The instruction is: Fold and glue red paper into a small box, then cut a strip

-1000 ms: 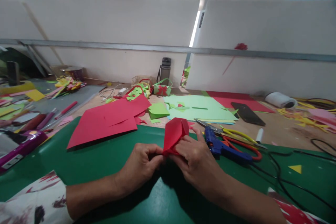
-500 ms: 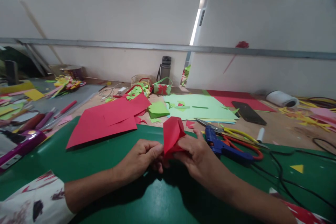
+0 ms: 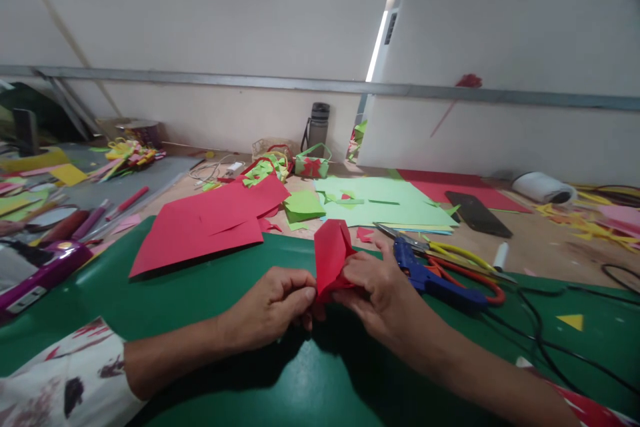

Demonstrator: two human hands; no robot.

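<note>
A folded piece of red paper [image 3: 330,253] stands up between my two hands, above the green mat [image 3: 280,393]. My left hand [image 3: 280,300] pinches its lower left edge between thumb and forefinger. From the right side, my right hand [image 3: 373,290] grips the paper, its fingers partly hidden behind and inside the fold. Just beyond my right hand lies a blue glue gun [image 3: 433,280]. Scissors with orange handles [image 3: 493,287] and another tool with yellow handles [image 3: 465,257] are beside it.
Large red sheets [image 3: 200,230] lie at the left, pale green sheets [image 3: 390,200] farther back. A black phone [image 3: 477,213] rests at the right. Behind stand a dark bottle [image 3: 318,130] and a small green paper basket [image 3: 313,163]. A black cable [image 3: 537,327] crosses the mat's right side.
The view has shifted slightly, so everything sits a little differently in the frame. Both hands keep their hold on the red paper, with hardly any change in grip.
</note>
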